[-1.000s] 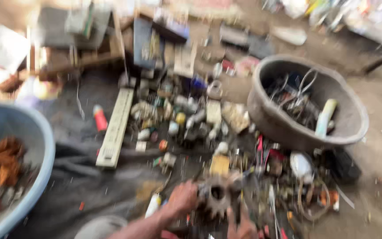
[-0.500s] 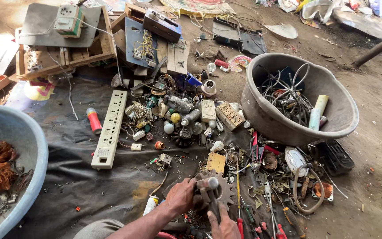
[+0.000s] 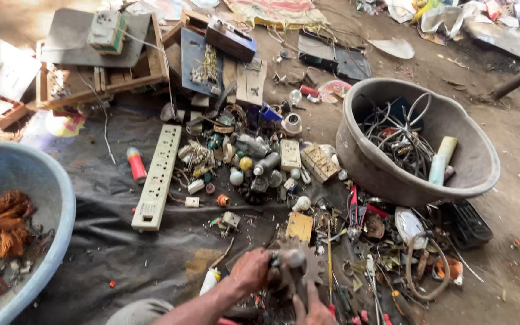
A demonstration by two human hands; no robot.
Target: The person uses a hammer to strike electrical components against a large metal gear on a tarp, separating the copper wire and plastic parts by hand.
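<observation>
Rusty toothed metal part, round, brown, with grey hub. Left hand grips its side; right hand fingers press its lower edge.

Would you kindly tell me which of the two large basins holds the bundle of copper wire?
The blue basin at the left edge: orange-brown copper wire lies in it. The grey basin on the right holds dark cables and a pale tube instead.

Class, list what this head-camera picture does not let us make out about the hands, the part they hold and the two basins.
- Right hand: cut off by the bottom edge; its grip is unclear.
- Toothed metal part: its near side is hidden by the left hand.
- Blue basin: cut off by the left edge.
- Grey basin: its bottom is hidden by tangled wires.
</observation>
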